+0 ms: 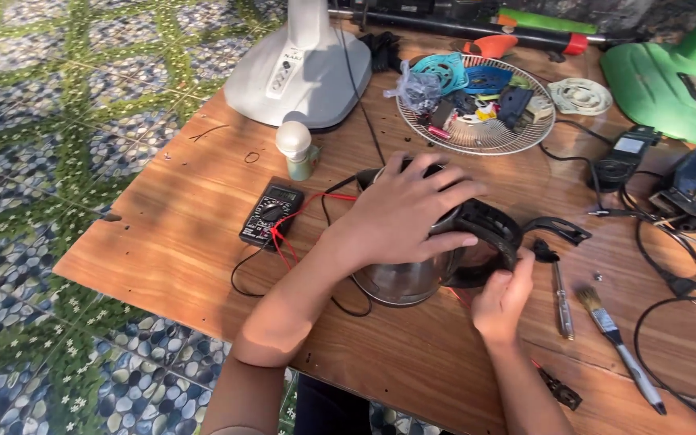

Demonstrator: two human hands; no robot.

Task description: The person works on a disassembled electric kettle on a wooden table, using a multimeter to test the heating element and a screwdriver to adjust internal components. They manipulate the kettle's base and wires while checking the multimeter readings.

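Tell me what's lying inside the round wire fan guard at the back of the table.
The fan guard holds blue plastic parts, a crumpled clear bag and small dark pieces; whatever lies beneath the pile is covered.
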